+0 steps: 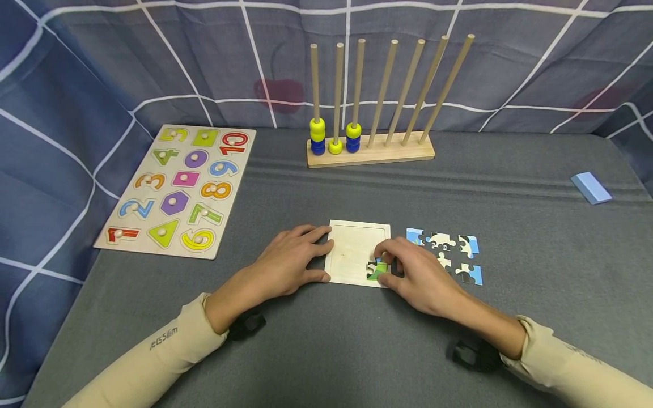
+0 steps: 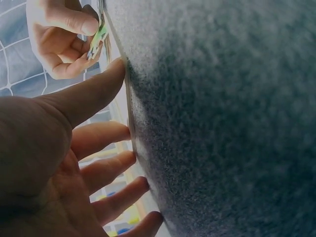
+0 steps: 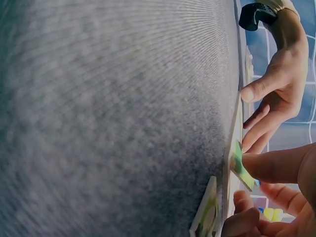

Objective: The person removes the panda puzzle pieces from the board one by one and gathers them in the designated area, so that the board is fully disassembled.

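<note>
A square wooden puzzle board [image 1: 351, 243] lies on the grey table. My left hand [image 1: 288, 262] rests along its left edge, fingers spread and fingertips against the rim. Over the lower right corner of the board, my right hand [image 1: 420, 275] pinches a green jigsaw piece [image 1: 378, 272] between thumb and fingers. The right wrist view shows this green piece [image 3: 240, 165] tilted, its edge close to the board. Right of the board lie several loose jigsaw pieces [image 1: 469, 245] in blue, white and black, some partly hidden by the right hand.
A number-and-shape peg board [image 1: 234, 198] lies at the left. At the back stands a wooden bead rack [image 1: 372, 154] with upright rods and a few yellow and blue beads. A light blue block [image 1: 592, 187] is at the far right. Checked cloth [image 1: 204, 56] hangs behind.
</note>
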Demonstrator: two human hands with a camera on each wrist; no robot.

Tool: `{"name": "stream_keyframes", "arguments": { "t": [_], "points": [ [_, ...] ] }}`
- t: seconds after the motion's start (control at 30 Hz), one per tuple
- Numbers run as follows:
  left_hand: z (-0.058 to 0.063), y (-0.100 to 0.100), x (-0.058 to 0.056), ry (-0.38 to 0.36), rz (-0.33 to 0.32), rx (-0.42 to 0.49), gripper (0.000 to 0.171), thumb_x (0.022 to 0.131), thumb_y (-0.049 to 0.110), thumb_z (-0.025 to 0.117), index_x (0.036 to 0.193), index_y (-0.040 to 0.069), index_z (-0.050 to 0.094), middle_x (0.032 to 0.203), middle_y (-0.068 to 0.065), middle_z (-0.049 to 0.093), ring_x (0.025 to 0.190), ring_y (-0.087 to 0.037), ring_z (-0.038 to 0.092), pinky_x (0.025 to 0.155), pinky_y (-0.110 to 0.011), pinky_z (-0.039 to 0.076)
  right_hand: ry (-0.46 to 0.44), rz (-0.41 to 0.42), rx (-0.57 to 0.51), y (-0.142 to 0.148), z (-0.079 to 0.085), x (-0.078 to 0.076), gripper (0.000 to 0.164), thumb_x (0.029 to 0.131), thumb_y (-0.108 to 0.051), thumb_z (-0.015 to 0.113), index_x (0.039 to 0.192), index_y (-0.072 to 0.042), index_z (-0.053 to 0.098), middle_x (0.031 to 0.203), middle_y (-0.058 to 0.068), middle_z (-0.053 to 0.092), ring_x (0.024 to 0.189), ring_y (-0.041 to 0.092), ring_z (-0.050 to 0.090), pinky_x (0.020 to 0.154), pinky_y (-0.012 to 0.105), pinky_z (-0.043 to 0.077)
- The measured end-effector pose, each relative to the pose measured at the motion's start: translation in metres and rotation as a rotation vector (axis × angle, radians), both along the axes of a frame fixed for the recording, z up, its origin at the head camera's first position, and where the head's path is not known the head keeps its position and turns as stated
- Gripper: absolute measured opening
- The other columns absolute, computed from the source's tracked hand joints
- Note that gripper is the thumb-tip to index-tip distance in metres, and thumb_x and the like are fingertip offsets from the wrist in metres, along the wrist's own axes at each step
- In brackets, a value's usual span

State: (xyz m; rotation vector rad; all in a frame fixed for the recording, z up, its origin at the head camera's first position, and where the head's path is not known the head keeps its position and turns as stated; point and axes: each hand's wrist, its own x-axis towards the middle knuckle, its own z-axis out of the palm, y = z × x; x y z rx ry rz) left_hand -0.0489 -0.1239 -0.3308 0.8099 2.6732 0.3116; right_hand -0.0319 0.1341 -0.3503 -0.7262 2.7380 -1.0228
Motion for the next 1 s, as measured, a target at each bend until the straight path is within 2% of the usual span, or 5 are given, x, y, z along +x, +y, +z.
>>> {"name": "stream_keyframes", "arguments": {
  "t": [0.2,0.5,1.0],
  "points": [
    [-0.0001,-0.0003,0.0004,0.009,-0.001,0.005,0.066,0.085,0.044,0.075,0.142,0.014,0.056,0.155,-0.009,0.038,0.139,-0.036,0.036,0.104,-0.060,0.033,-0.046,0.021,-0.042,0.0008,0.0032,0.0024,0.028,0.084,-0.002,0.075,0.103,-0.018,0.063,0.073,-0.012,0.053,0.064,0.004,0.049,0.060,0.028,0.042],
    [-0.0007,-0.0006,0.0009,0.011,0.000,0.012,0.066,0.085,0.043,0.075,0.141,0.014,0.057,0.154,-0.010,0.038,0.139,-0.036,0.036,0.104,-0.060,0.033,-0.035,0.029,-0.057,0.0012,0.0025,0.0040,0.031,0.084,0.007,0.069,0.102,-0.017,0.061,0.074,-0.011,0.053,0.065,0.004,0.050,0.059,0.028,0.043],
    [-0.0016,-0.0008,0.0014,0.011,0.004,0.029,0.066,0.085,0.042,0.076,0.141,0.013,0.057,0.154,-0.010,0.038,0.138,-0.036,0.036,0.105,-0.060,0.033,-0.032,0.026,-0.072,0.0000,0.0030,0.0043,0.028,0.085,0.007,0.068,0.099,-0.017,0.062,0.069,-0.011,0.054,0.063,0.003,0.052,0.058,0.028,0.044]
  ]
}}
